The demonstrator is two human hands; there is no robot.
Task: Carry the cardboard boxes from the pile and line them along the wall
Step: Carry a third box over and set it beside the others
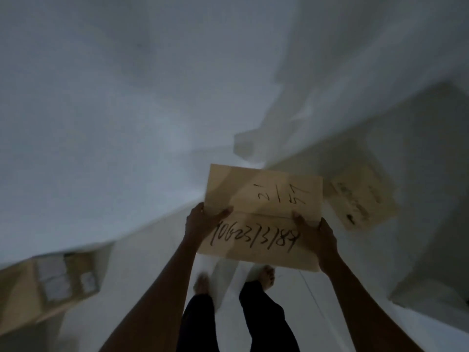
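Note:
I hold a tan cardboard box (261,199) in front of me, above the floor, with black handwritten numbers across its top flaps. My left hand (203,219) grips its left edge and my right hand (319,237) grips its right edge. A second cardboard box (363,199) with dark print lies on the floor to the right, against the white wall (127,97). A third box (50,283) with white labels sits on the floor at the lower left, beside the wall. The whole view is dim and blurred.
My bare feet (266,275) and dark trousers stand on a pale floor (152,288) below the held box. A white block or ledge (248,143) juts out from the wall just beyond the box. A pale wall or door panel (418,199) runs along the right.

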